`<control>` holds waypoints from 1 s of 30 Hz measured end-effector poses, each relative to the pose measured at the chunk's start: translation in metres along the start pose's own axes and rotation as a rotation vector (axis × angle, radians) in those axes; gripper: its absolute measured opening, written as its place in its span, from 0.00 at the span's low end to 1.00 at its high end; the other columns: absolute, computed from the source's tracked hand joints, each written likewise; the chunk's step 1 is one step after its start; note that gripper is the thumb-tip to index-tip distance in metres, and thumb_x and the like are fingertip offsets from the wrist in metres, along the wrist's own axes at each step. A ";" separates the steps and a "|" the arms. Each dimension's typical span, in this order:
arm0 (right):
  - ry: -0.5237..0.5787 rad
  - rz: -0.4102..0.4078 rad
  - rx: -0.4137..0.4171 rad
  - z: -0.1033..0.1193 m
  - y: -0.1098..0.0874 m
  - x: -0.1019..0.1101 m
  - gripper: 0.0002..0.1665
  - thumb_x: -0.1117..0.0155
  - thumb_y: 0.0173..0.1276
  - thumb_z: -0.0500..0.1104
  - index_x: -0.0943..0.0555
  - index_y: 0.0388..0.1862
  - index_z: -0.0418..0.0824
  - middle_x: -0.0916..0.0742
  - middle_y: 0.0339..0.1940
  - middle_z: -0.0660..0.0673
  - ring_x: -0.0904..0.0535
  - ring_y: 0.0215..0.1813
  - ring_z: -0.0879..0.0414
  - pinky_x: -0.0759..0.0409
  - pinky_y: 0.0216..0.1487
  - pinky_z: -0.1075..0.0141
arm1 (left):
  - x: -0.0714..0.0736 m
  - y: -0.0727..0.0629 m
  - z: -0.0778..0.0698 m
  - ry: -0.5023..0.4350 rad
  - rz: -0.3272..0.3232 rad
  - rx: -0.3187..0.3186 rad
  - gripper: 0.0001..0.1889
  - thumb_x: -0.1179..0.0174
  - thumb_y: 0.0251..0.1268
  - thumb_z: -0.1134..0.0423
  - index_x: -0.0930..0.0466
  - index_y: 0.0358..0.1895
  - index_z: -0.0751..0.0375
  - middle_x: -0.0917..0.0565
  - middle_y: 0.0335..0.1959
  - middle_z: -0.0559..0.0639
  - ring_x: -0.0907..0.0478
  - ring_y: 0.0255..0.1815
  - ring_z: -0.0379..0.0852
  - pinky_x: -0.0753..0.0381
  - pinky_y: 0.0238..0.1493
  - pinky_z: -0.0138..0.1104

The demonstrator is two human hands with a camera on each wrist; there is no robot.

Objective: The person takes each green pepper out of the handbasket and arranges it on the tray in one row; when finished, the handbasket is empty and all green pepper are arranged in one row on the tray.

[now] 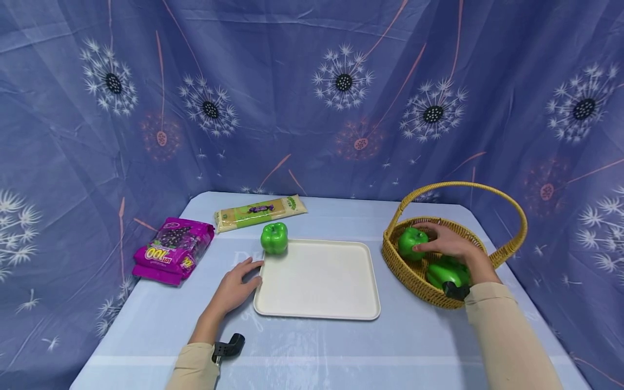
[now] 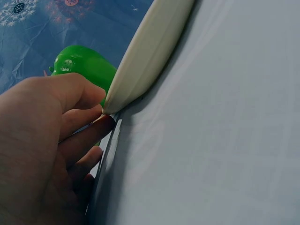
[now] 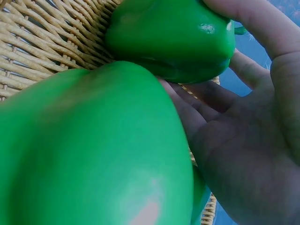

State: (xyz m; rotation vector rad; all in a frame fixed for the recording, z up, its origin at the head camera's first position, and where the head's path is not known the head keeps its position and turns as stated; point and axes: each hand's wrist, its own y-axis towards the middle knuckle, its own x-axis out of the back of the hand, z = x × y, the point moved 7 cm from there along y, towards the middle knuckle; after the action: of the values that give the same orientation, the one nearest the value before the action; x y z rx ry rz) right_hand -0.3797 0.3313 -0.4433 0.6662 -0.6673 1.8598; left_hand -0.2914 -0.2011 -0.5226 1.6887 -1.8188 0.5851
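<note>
In the head view, my right hand [image 1: 446, 242] reaches into a wicker basket [image 1: 414, 279] and grips a green bell pepper [image 1: 412, 241] by its sides. The right wrist view has the thumb on one side of this pepper [image 3: 173, 40] and fingers on the other. More green peppers [image 3: 108, 150] lie in the basket, close to the palm. My left hand [image 1: 235, 288] is at the left side of a white rectangular tray [image 1: 317, 279], thumb and fingertips pinching the rim [image 2: 136, 70]. Another green bell pepper [image 1: 274, 238] stands upright at the tray's far left corner.
A purple snack bag [image 1: 174, 249] lies on the left of the table [image 1: 312, 346]. Behind the tray is a long pale packet with a green label [image 1: 260, 213]. The basket's tall handle [image 1: 460, 184] arches over it. A blue dandelion-patterned curtain [image 1: 273, 97] surrounds the table's back and sides.
</note>
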 end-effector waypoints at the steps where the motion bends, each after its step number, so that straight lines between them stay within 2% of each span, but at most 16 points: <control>1: -0.001 0.001 -0.001 0.000 -0.001 0.000 0.45 0.29 0.60 0.52 0.37 0.72 0.41 0.32 0.66 0.30 0.35 0.64 0.33 0.30 0.55 0.39 | 0.000 0.000 0.000 0.003 0.001 -0.001 0.23 0.41 0.66 0.54 0.25 0.64 0.51 0.35 0.70 0.61 0.44 0.71 0.65 0.47 0.67 0.61; 7: 0.009 0.002 -0.006 0.002 -0.003 0.002 0.45 0.29 0.59 0.56 0.36 0.72 0.44 0.32 0.67 0.33 0.36 0.65 0.33 0.29 0.55 0.40 | 0.000 -0.001 -0.002 0.002 0.002 0.002 0.23 0.42 0.67 0.55 0.25 0.64 0.51 0.35 0.70 0.61 0.44 0.71 0.64 0.47 0.67 0.61; 14: 0.003 -0.009 -0.013 0.007 -0.004 0.007 0.46 0.32 0.60 0.60 0.38 0.73 0.46 0.33 0.69 0.34 0.39 0.68 0.34 0.32 0.57 0.36 | 0.002 -0.001 -0.003 0.007 -0.012 -0.006 0.23 0.41 0.66 0.55 0.25 0.64 0.51 0.35 0.70 0.61 0.44 0.71 0.65 0.46 0.67 0.61; 21: -0.062 -0.052 0.029 0.020 -0.008 0.013 0.43 0.34 0.62 0.61 0.36 0.72 0.48 0.27 0.64 0.37 0.31 0.62 0.38 0.28 0.53 0.40 | 0.001 -0.001 -0.002 0.001 -0.001 0.002 0.23 0.42 0.67 0.55 0.25 0.64 0.50 0.35 0.70 0.61 0.44 0.71 0.65 0.47 0.67 0.61; 30: -0.064 -0.055 0.090 0.045 -0.020 0.016 0.42 0.34 0.63 0.60 0.36 0.73 0.51 0.26 0.64 0.42 0.29 0.61 0.42 0.27 0.55 0.43 | 0.000 -0.001 -0.002 0.000 0.003 0.007 0.23 0.42 0.67 0.55 0.25 0.64 0.51 0.36 0.70 0.61 0.45 0.71 0.65 0.47 0.67 0.60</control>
State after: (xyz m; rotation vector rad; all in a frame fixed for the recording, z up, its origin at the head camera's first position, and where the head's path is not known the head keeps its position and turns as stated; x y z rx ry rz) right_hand -0.3602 0.3161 -0.3977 0.7976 -0.6025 1.8323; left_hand -0.2906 -0.2001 -0.5211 1.6912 -1.8221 0.5936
